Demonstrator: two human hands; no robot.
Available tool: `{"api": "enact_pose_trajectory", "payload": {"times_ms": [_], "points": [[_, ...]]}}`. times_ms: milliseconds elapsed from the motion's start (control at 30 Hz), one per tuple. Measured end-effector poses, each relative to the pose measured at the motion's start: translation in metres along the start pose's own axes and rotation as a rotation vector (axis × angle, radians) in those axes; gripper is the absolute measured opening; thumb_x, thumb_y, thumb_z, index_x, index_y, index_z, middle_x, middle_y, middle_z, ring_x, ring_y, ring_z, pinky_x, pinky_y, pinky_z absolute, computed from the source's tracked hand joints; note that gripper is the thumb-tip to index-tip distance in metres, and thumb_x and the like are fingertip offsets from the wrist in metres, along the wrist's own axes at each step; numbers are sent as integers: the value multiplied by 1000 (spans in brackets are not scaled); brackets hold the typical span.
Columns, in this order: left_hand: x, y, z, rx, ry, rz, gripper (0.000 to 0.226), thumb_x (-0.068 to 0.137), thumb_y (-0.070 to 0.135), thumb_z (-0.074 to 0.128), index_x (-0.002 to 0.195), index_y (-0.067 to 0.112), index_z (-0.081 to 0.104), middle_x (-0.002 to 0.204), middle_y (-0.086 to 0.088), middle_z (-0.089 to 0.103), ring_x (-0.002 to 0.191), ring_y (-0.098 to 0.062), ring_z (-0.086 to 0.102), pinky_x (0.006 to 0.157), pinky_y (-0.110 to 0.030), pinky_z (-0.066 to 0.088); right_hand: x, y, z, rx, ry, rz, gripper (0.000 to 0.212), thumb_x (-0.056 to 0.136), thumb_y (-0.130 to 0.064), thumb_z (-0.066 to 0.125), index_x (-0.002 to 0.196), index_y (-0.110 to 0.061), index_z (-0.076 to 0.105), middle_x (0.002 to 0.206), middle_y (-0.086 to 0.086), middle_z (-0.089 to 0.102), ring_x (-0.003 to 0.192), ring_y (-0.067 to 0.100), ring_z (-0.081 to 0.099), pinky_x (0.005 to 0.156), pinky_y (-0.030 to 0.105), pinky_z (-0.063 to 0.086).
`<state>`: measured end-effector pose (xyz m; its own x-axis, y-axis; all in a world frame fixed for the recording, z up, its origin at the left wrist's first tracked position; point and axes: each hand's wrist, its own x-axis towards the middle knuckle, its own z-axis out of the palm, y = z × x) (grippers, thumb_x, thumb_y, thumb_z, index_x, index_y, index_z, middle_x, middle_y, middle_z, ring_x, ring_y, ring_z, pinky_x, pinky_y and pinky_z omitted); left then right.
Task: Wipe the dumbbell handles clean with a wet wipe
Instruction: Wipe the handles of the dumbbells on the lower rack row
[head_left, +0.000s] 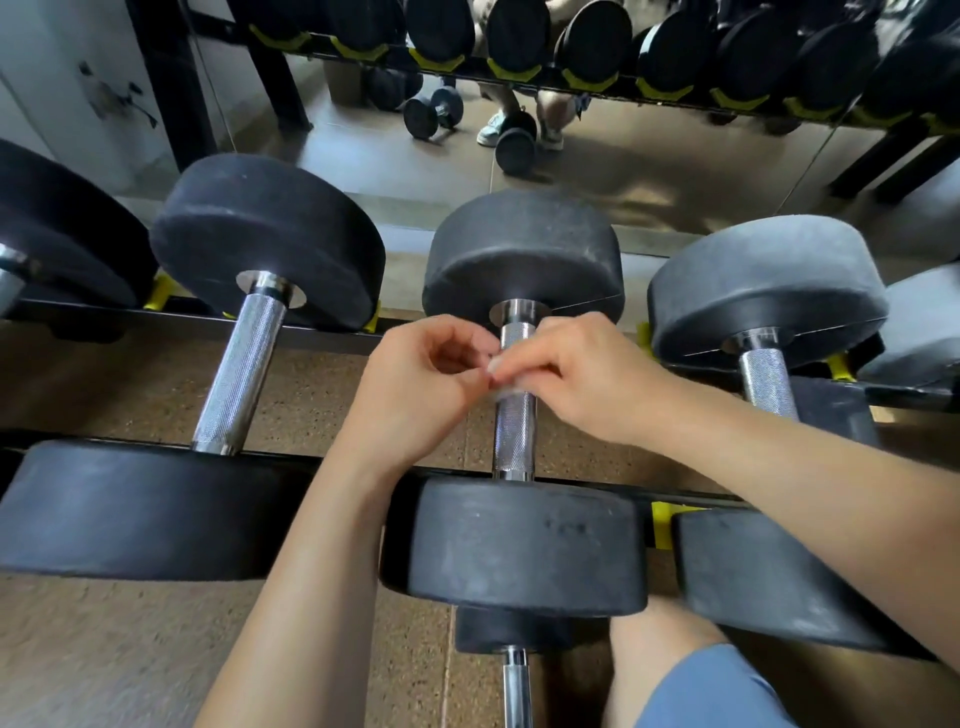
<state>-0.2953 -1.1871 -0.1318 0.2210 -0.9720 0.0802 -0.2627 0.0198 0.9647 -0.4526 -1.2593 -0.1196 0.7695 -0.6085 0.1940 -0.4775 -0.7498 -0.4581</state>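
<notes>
A black dumbbell lies on the rack in the middle, its knurled chrome handle (514, 434) running away from me. Both my hands meet over the far half of that handle. My left hand (415, 387) and my right hand (587, 376) pinch a small, pale, crumpled wet wipe (500, 385) between their fingertips, right above the handle. Whether the wipe touches the metal is hard to tell. Most of the wipe is hidden by my fingers.
Another dumbbell handle (241, 369) lies to the left and a third handle (768, 379) to the right on the same black rack rail (311, 460). A mirror (649, 171) behind reflects more dumbbells. A lower dumbbell bar (517, 691) and my knee (675, 670) sit below.
</notes>
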Motion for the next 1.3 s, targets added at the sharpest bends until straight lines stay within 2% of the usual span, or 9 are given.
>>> {"api": "enact_pose_trajectory", "payload": {"times_ms": [100, 267, 400, 600, 733, 833, 933, 1100, 1300], "points": [[6, 3, 4, -82, -54, 87, 22, 81, 3, 74, 94, 20, 71, 92, 4, 74, 90, -12, 70, 88, -33, 55, 1, 1, 7, 150, 327, 133, 14, 81, -4, 71, 86, -16, 77, 91, -3, 73, 72, 6, 61, 71, 22, 50], [27, 5, 19, 441, 31, 267, 20, 81, 20, 76, 100, 26, 76, 90, 12, 68, 84, -6, 63, 84, -26, 50, -12, 0, 28, 166, 550, 278, 22, 85, 1, 64, 97, -12, 76, 101, 0, 65, 88, 10, 61, 83, 26, 53], [42, 15, 20, 774, -54, 459, 16, 83, 28, 72, 98, 31, 77, 89, 3, 65, 84, -14, 58, 73, -29, 45, -22, -5, 20, 293, 440, 418, 30, 94, -5, 54, 115, -19, 70, 112, -4, 70, 92, 8, 67, 89, 30, 55], [26, 15, 19, 970, -324, 548, 12, 84, 37, 66, 85, 34, 78, 83, 2, 66, 84, -22, 62, 68, -38, 51, -42, -5, 19, 440, 509, 657, 36, 89, 1, 47, 93, -25, 71, 92, -8, 71, 87, 11, 67, 86, 41, 55], [44, 22, 26, 1124, -145, 604, 12, 84, 22, 65, 79, 23, 76, 79, -4, 62, 72, -30, 63, 59, -41, 52, -53, -9, 26, 590, 550, 704, 35, 90, -3, 52, 91, -34, 69, 92, -15, 70, 87, 2, 65, 89, 34, 54], [32, 24, 28, 1212, -473, 631, 11, 85, 22, 67, 82, 27, 77, 83, 7, 59, 79, -20, 61, 64, -39, 51, -77, -22, 22, 522, 588, 565, 19, 93, -18, 59, 93, -33, 71, 91, -16, 68, 89, -1, 62, 81, 12, 47], [28, 35, 18, 1098, -775, 552, 10, 82, 34, 69, 86, 32, 78, 72, 18, 47, 73, -5, 47, 65, -29, 45, -107, -39, 21, 415, 459, 403, 24, 88, -52, 56, 98, -34, 69, 92, -16, 57, 91, 5, 57, 74, 11, 41], [31, 30, 31, 1298, -508, 844, 25, 86, 30, 55, 73, 19, 74, 73, 0, 59, 60, -25, 59, 48, -29, 44, -124, -39, 31, 199, 540, 235, 41, 85, -56, 58, 93, -17, 67, 91, -7, 55, 84, 10, 56, 72, 27, 45], [28, 23, 40, 1374, -165, 603, 34, 92, 44, 48, 79, 25, 74, 68, -3, 67, 64, -28, 62, 52, -31, 40, -119, -34, 38, 229, 717, 139, 41, 83, -45, 69, 73, -5, 67, 77, 1, 56, 71, 16, 52, 63, 29, 44]]}}
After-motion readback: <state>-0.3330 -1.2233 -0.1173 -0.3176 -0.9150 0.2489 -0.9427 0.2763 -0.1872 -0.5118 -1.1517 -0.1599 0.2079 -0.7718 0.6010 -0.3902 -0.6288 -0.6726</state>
